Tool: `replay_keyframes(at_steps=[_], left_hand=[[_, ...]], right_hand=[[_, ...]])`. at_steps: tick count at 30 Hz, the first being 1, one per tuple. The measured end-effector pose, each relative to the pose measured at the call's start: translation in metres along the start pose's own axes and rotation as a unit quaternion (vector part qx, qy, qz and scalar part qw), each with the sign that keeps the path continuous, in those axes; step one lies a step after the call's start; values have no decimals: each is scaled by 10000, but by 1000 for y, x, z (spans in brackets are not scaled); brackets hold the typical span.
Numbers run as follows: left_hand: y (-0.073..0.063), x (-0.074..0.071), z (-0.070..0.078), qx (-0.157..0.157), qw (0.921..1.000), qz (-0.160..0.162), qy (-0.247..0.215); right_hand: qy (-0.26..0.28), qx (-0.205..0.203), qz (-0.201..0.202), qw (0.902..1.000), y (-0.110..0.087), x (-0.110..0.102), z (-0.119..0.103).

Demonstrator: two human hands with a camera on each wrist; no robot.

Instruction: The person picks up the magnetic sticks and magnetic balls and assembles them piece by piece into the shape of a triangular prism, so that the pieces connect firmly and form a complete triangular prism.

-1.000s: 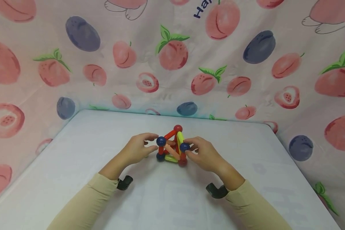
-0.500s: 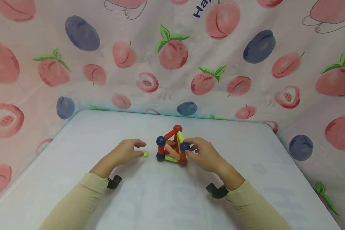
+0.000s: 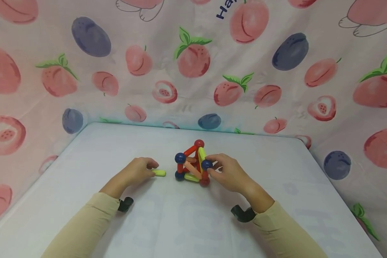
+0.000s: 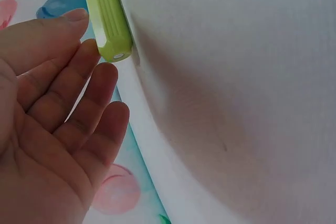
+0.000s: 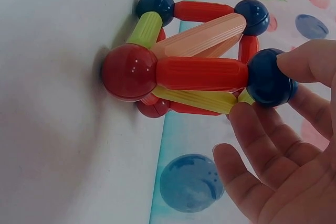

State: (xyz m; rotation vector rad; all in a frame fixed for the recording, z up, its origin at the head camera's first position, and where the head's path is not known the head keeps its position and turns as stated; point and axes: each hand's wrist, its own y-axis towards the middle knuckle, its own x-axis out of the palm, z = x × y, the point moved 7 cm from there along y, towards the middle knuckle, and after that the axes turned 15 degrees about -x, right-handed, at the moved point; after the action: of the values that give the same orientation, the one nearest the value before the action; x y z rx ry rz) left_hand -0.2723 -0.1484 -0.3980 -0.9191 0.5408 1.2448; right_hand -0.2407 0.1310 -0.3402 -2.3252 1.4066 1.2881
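Observation:
A frame of magnetic rods and balls (image 3: 192, 168) stands on the white table. Red, yellow-green and peach rods join its dark blue and red balls. My right hand (image 3: 227, 170) pinches the blue ball (image 5: 270, 78) at its right upper corner between thumb and fingers. That ball caps a red rod (image 5: 202, 73) rising from a red ball (image 5: 128, 72). To the left, a loose yellow-green rod (image 4: 108, 19) lies on the table. My left hand (image 3: 137, 172) is at its left end, thumb tip right at the rod and the other fingers loosely bent.
The white table (image 3: 187, 222) ends at a fruit-print cloth (image 3: 187, 89) behind and at the sides. Dark wrist mounts (image 3: 243, 214) stick out below both hands.
My left hand has left the frame's left upper blue ball and moved left and down to the loose rod, uncovering it. My right hand keeps its hold on the blue ball.

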Motion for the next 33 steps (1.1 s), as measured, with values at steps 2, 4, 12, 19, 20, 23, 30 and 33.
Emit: replay_keyframes(at_steps=[2,4,12,19,20,23,30,33], left_hand=[[1,2,0,-64,10000,-43,20],[1,5,0,-111,9999,-90,76],[-4,15,8,36,9995,-176,247],[-12,4,20,239,9995,0,203],[-14,0,22,310,9994,52,160],[-20,-9,33,601,9980,174,71],[-40,-20,60,1089,9939,201,-13],[-48,-21,78,1414,9897,242,36]], right_hand=[[-11,6,-3,10000,0,0,0],[-27,10,-13,10000,0,1,1],[-77,18,0,10000,0,0,-1],[-25,-88,2,10000,0,0,-2],[-25,-95,2,10000,0,0,-1],[1,-71,29,10000,0,0,0],[54,-173,40,9998,1,0,0],[48,-142,41,9999,1,0,0]])
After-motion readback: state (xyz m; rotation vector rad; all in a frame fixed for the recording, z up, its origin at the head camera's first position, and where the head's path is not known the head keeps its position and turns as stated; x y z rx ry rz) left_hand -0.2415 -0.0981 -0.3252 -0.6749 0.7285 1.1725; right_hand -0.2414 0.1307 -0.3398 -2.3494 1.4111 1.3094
